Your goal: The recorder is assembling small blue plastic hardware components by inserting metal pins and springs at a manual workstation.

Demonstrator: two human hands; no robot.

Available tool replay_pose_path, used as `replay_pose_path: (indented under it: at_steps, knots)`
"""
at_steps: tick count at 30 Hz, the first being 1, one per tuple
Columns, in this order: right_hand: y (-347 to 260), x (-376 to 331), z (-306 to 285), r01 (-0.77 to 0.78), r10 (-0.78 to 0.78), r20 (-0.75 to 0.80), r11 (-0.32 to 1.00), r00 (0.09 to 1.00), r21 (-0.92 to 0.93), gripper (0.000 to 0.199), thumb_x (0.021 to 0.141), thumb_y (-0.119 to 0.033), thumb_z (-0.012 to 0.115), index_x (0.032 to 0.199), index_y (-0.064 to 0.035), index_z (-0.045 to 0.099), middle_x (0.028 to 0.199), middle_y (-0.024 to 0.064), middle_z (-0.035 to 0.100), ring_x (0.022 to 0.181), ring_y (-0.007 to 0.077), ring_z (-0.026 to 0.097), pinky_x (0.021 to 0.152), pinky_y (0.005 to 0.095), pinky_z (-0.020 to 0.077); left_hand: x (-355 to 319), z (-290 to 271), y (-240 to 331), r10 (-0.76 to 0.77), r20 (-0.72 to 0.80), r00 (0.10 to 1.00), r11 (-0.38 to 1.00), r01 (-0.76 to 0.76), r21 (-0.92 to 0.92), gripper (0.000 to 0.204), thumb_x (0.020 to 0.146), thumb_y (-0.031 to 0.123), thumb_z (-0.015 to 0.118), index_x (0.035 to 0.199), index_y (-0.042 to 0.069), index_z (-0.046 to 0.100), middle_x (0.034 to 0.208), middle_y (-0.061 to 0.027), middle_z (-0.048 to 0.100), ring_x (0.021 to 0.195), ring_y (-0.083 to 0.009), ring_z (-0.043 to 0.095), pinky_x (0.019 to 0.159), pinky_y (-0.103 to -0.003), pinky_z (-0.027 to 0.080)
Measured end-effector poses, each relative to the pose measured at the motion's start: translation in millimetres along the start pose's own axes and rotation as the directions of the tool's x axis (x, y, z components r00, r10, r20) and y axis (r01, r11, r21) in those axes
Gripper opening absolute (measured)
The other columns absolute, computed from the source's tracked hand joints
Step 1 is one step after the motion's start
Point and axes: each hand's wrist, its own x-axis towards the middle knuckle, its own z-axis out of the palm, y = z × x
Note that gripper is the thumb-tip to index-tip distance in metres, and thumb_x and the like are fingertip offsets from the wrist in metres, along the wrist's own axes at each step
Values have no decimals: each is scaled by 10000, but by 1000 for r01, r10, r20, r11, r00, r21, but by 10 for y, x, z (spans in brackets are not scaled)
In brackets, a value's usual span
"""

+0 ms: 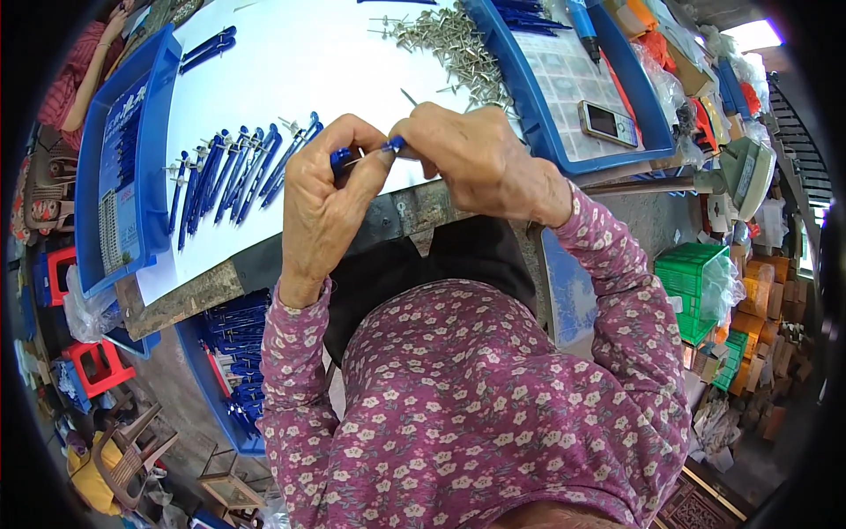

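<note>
My left hand (328, 196) and my right hand (471, 159) meet over the near edge of the white table top (291, 62). Together they pinch one small blue plastic part (393, 144) with a thin metal pin in it; the left thumb and fingers hold its left end (339, 160), the right fingertips grip its right end. A row of several finished blue parts with pins (233, 172) lies on the white surface just left of my hands. A heap of loose metal pins (454, 44) lies beyond my right hand.
Blue trays flank the work area: one on the left (132, 159), one on the right (608, 106) holding a small phone (608, 122). A blue bin of parts (233, 353) sits below the table. Another person's arm (88, 70) shows far left. Green crates (696, 291) stand right.
</note>
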Motion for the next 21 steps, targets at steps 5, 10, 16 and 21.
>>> replay_pose_path:
  at_steps: [5, 10, 16, 21]
  knots:
    - [77, 73, 22, -235, 233, 42, 930, 972, 282, 121, 836, -71, 543, 757, 19, 528, 555, 48, 479, 446, 139, 481, 389, 250, 333, 17, 56, 3, 75, -79, 994, 997, -75, 4, 78, 822, 34, 570, 762, -11, 552, 641, 6, 515, 550, -21, 442, 468, -185, 338]
    - [166, 148, 17, -537, 467, 305, 521, 830, 664, 264, 863, -273, 599, 758, -34, 641, 558, -35, 512, 479, 38, 459, 444, 173, 376, 23, 69, -78, 88, -156, 984, 994, -78, 71, 62, 824, 26, 562, 778, -13, 553, 647, -1, 524, 552, -23, 450, 457, -184, 337]
    - [98, 134, 299, -390, 559, 24, 547, 829, 740, 148, 823, -158, 638, 814, -12, 663, 533, -20, 534, 463, 18, 461, 405, 157, 334, 38, 28, -155, 5, -201, 980, 999, 6, 52, 59, 827, 46, 561, 787, 4, 563, 633, 25, 502, 531, -15, 391, 451, -183, 283]
    - [14, 121, 445, -308, 553, -243, 719, 797, 623, 146, 834, -112, 610, 910, 10, 639, 629, 27, 598, 536, 45, 522, 442, 190, 382, 63, 37, -217, -60, -205, 977, 997, 50, -53, 73, 829, 66, 571, 783, 9, 569, 610, 34, 481, 525, -18, 369, 454, -187, 267]
